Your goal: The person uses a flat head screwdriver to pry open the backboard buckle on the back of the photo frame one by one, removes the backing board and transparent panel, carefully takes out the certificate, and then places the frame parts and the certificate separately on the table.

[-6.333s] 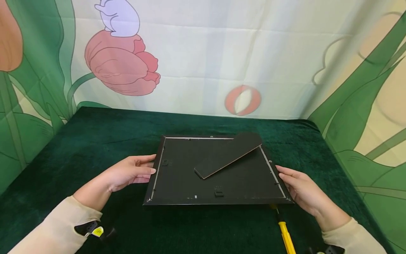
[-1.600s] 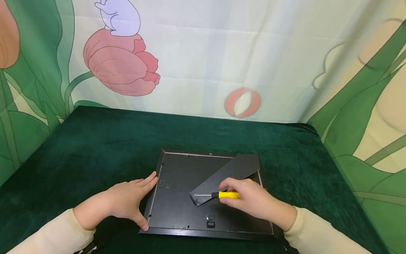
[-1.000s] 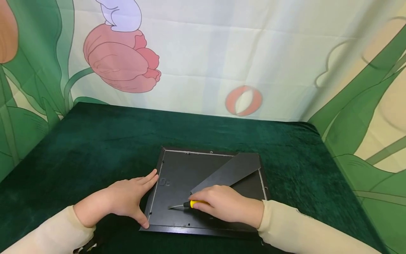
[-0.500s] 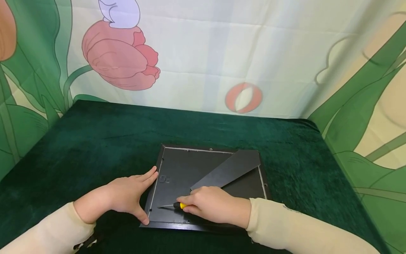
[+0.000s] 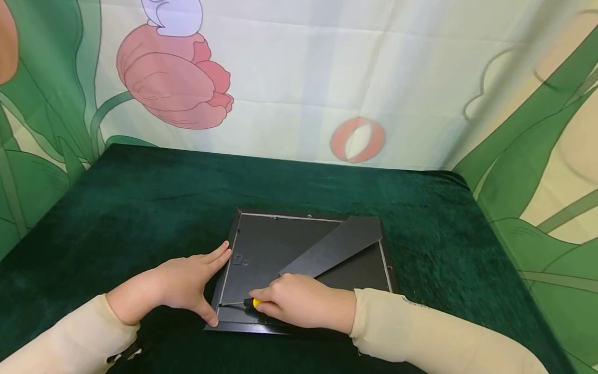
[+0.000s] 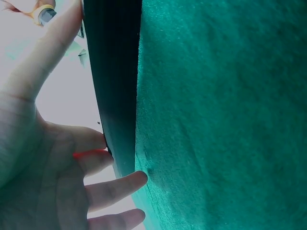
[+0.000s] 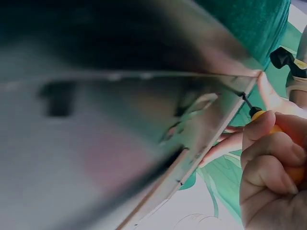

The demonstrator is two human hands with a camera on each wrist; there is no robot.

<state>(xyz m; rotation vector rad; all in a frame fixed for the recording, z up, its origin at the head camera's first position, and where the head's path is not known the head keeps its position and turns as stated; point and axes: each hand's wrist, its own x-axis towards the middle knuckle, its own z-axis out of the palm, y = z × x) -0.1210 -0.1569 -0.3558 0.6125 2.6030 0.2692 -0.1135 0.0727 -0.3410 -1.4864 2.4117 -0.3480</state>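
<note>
A black picture frame lies face down on the green cloth, its backing board up and a dark easel stand lying slantwise across it. My right hand grips a yellow-handled screwdriver, whose tip reaches the frame's near left corner. In the right wrist view the screwdriver shows between the curled fingers by the frame's edge. My left hand rests with straight fingers against the frame's left side, thumb at the near corner. The left wrist view shows that hand along the frame's dark edge.
The green velvet table runs to a printed flower backdrop at the back and both sides. Its right edge lies close to the frame. A wrist strap shows on my left sleeve.
My right hand has carried the screwdriver from the frame's middle leftward and nearer, until its tip sits at the near left corner. The left hand has stayed at the frame's left side.
</note>
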